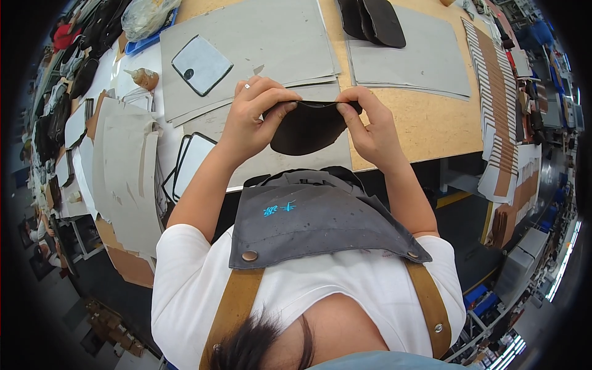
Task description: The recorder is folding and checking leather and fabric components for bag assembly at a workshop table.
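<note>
- A wooden table [431,123] is spreading across the upper view, lying under grey sheets [265,43], with a dark-edged grey panel [201,65] resting on the left sheet.
- Cut pieces are piling up along the left edge (the room beyond is looking like a crowded workshop).
- The left hand [253,120] is pinching the top left edge of a black leather piece [306,128], fingers closed narrow on it.
- The piece is hanging above the table's near edge, its long axis running left to right, its rounded side pointing down.
- The right hand [370,126] is pinching the top right edge likewise.
</note>
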`<state>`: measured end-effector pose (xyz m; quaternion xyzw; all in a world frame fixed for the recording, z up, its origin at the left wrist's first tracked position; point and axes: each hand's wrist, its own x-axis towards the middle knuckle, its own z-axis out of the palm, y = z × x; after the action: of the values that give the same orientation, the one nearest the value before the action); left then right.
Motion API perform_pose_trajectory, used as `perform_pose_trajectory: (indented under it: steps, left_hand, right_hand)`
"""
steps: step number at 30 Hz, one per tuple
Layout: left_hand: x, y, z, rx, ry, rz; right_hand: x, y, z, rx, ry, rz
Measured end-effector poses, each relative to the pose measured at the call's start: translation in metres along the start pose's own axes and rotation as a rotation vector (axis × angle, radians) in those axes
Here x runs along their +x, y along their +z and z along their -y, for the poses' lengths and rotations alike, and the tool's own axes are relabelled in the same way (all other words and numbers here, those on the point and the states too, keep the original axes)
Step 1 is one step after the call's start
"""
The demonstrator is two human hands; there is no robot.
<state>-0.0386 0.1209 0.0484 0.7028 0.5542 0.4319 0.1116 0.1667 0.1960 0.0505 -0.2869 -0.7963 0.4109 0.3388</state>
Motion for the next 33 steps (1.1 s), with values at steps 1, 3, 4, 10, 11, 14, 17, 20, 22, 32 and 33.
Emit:
perform_pose_trajectory:
  steps: [1, 3, 4, 10, 11, 14, 17, 20, 22, 32, 33]
  left_hand:
    - [0.000, 0.000, -0.001, 0.000, 0.000, 0.001]
    - [0.002, -0.002, -0.001, 0.033, -0.010, 0.032]
    - [0.002, -0.002, -0.001, 0.032, -0.008, 0.033]
    - [0.007, 0.001, -0.023, 0.328, 0.085, -0.084]
    - [0.005, 0.005, -0.026, 0.254, 0.040, -0.114]
    - [0.005, 0.007, -0.028, 0.104, -0.029, -0.118]
    - [0.007, 0.003, -0.028, -0.029, -0.096, -0.038]
    - [0.010, -0.004, -0.025, -0.151, -0.153, 0.060]
    - [0.012, -0.008, -0.023, -0.214, -0.169, 0.104]
    - [0.021, -0.019, -0.012, -0.420, -0.140, 0.307]
    - [0.022, -0.020, -0.010, -0.464, -0.135, 0.347]
  right_hand:
    - [-0.001, 0.000, 0.000, -0.004, 0.008, 0.001]
    - [-0.001, 0.000, 0.001, -0.009, 0.017, -0.002]
    - [-0.001, 0.001, 0.001, -0.006, 0.009, -0.009]
    - [-0.001, 0.000, 0.003, -0.070, -0.074, -0.061]
    - [-0.001, 0.000, 0.003, -0.079, -0.104, -0.061]
    - [0.000, -0.001, 0.004, -0.078, -0.122, -0.060]
    - [0.000, -0.002, 0.005, -0.079, -0.128, -0.039]
    - [0.001, -0.005, 0.007, -0.038, -0.109, -0.001]
    - [0.001, -0.006, 0.007, -0.010, -0.091, 0.017]
    - [0.002, -0.007, 0.001, 0.274, 0.018, 0.098]
    - [0.002, -0.007, 0.001, 0.273, 0.017, 0.098]
